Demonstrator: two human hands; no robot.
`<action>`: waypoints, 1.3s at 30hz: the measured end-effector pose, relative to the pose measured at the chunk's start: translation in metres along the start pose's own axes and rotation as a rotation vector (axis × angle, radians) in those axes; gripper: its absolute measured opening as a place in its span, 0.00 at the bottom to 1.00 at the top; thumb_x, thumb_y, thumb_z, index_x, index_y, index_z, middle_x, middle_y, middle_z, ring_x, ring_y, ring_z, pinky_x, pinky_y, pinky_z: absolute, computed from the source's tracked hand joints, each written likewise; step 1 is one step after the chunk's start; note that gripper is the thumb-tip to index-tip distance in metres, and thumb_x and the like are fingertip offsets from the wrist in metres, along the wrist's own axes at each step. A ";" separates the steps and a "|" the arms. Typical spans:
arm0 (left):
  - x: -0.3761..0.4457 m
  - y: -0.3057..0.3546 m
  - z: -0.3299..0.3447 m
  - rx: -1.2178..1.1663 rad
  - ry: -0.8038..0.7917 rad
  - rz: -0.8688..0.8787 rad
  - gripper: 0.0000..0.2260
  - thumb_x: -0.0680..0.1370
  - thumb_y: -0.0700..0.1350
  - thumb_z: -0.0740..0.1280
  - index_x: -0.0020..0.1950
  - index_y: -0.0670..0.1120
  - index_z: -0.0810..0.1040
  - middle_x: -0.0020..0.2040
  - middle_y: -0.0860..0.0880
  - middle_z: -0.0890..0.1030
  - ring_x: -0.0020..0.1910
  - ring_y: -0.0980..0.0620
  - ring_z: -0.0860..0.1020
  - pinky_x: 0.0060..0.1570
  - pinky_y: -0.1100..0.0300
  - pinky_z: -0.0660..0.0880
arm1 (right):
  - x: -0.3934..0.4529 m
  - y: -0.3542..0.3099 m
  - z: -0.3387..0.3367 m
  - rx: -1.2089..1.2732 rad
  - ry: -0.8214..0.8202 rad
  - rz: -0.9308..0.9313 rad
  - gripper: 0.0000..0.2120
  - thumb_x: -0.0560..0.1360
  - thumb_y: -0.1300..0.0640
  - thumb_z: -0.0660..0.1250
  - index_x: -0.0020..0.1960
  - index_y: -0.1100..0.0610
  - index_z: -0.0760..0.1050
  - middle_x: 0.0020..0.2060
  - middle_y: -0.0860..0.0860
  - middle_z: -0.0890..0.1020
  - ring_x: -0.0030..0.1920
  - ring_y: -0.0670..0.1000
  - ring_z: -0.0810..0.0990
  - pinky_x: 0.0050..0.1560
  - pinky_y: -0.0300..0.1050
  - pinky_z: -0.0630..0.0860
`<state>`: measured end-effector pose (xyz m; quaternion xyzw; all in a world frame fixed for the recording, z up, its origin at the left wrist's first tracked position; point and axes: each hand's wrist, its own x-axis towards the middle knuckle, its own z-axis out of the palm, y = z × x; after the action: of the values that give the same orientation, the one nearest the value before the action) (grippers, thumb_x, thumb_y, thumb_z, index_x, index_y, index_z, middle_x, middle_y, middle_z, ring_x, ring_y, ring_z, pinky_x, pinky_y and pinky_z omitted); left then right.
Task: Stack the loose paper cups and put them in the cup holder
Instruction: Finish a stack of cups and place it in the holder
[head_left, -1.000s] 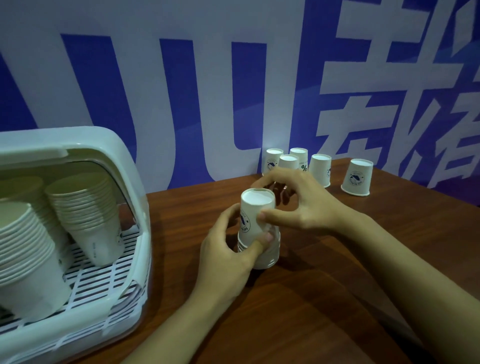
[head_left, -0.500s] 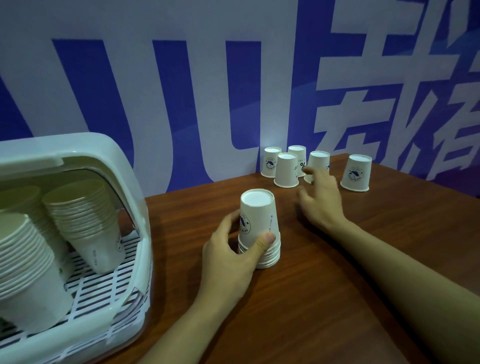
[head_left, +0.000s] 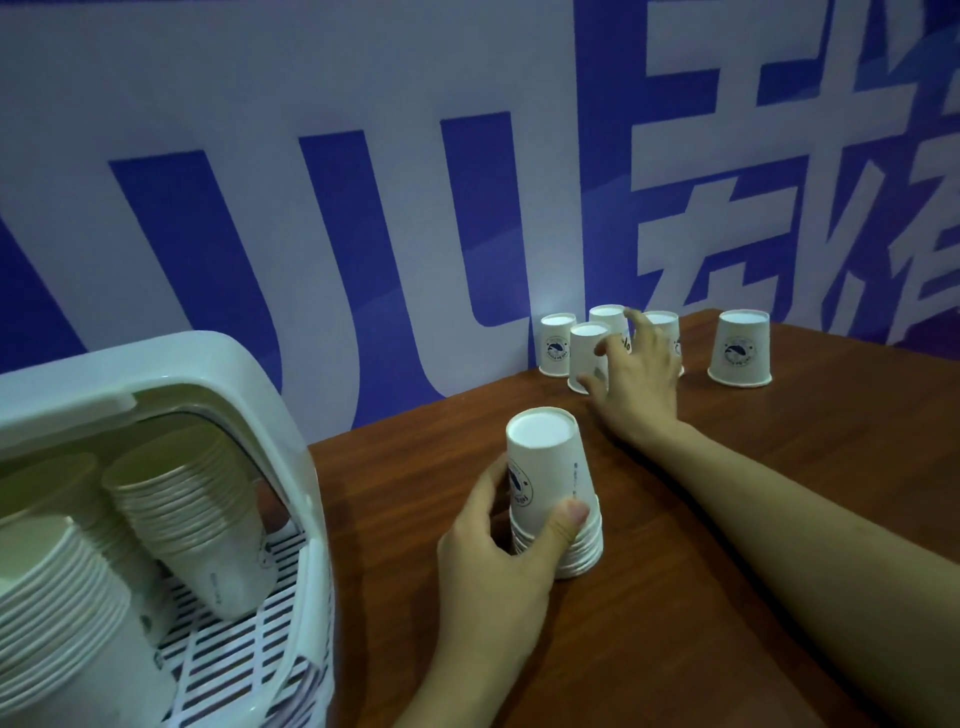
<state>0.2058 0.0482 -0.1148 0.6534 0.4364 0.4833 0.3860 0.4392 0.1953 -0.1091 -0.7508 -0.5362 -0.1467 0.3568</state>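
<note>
Cup holder sits at your far left on the desk, with nested cup stacks leaning on its rack. Upside-down cup stack stands mid-desk, your left hand round its base. 5 loose cups stand upside down behind it, along the wall. Your right hand is among the 4 leftmost; the 5th stands apart, right.

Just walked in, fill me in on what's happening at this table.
A person is stacking upside-down paper cups on a wooden table. The left hand grips the stack of cups, while the right hand, fingers spread, reaches for the loose cups by the wall. One more cup stands apart to the right. The white cup holder on the left already holds stacks.
</note>
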 end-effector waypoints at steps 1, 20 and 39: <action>-0.001 -0.001 0.000 -0.001 0.006 0.003 0.34 0.63 0.69 0.73 0.68 0.66 0.73 0.53 0.76 0.78 0.55 0.82 0.73 0.48 0.79 0.74 | 0.000 -0.001 0.001 -0.003 -0.025 -0.045 0.21 0.76 0.48 0.74 0.64 0.53 0.74 0.81 0.55 0.55 0.81 0.60 0.53 0.75 0.62 0.59; 0.002 -0.003 -0.001 0.082 0.149 -0.050 0.43 0.60 0.75 0.71 0.74 0.65 0.70 0.66 0.63 0.78 0.64 0.58 0.77 0.67 0.52 0.78 | 0.017 -0.071 -0.100 0.696 -0.020 -0.310 0.18 0.73 0.48 0.71 0.60 0.53 0.82 0.51 0.48 0.83 0.45 0.47 0.82 0.46 0.39 0.79; -0.004 -0.002 -0.004 -0.030 0.158 -0.062 0.50 0.64 0.63 0.82 0.80 0.63 0.59 0.74 0.64 0.68 0.73 0.59 0.68 0.70 0.56 0.70 | -0.012 -0.125 -0.160 0.133 -0.805 -0.736 0.19 0.72 0.47 0.77 0.60 0.47 0.76 0.50 0.39 0.77 0.45 0.40 0.77 0.40 0.32 0.71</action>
<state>0.2009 0.0453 -0.1166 0.5937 0.4783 0.5275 0.3749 0.3473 0.0972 0.0431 -0.4862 -0.8657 0.0710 0.0953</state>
